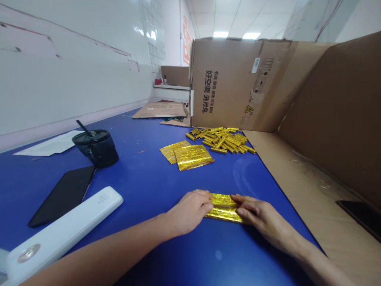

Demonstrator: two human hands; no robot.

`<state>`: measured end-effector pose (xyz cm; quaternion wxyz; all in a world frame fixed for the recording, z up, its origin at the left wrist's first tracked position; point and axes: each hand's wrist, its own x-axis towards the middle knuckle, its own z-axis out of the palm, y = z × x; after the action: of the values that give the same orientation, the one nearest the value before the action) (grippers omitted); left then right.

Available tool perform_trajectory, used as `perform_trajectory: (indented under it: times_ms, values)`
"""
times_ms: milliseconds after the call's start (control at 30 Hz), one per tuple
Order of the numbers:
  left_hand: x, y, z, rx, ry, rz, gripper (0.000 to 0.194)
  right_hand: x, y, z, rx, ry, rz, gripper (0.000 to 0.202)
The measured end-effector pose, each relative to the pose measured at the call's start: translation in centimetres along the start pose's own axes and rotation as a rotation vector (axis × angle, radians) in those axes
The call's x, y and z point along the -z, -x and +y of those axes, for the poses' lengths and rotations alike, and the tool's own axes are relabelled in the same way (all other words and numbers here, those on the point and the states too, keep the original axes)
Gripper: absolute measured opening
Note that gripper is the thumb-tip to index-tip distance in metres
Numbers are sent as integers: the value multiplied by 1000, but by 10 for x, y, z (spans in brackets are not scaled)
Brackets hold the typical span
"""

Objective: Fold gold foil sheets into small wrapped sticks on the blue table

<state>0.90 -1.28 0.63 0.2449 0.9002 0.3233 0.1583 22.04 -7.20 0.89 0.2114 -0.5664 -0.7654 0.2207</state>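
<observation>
A sheet of gold foil paper (222, 206), partly folded along its length, lies on the blue table in front of me. My left hand (190, 208) grips its left end, with thumb and fingers closed on the foil. At the right end, my right hand (257, 214) pinches the same sheet between thumb and fingers. Both hands cover the ends of the sheet. Beyond them lie flat gold foil sheets (195, 157), overlapping one another. A heap of narrow rolled gold foil pieces (226, 141) sits farther back.
On the left are a dark cup with a straw (101, 149), a black phone-like slab (64, 194), a long white device (65, 228) and white paper (50, 143). A large cardboard box (232, 87) stands at the back right. Flat cardboard (159, 110) lies at the far end.
</observation>
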Motion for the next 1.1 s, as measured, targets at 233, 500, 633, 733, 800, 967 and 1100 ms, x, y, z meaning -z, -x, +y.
perform_trajectory:
  times_ms: [233,500,633,733,800,967,1100]
  values:
    - [-15,0,-8,-32,-69,85,15,-9,-7,4,13,86,120,16]
    - [-9,5,-2,-123,-158,23,34,-14,-7,7,45,163,134,13]
    - [-10,6,-3,-178,-253,-17,27,-14,-7,7,47,175,151,12]
    - [-13,7,-5,-189,-308,-19,27,-15,-7,7,30,179,167,5]
    - [-14,8,-5,-194,-337,-17,30,-16,-6,7,23,195,178,9]
    - [-16,10,3,-163,-387,-7,29,-18,-5,10,75,214,177,21]
    - [-21,16,19,-112,-428,3,24,-16,-6,16,52,252,134,26]
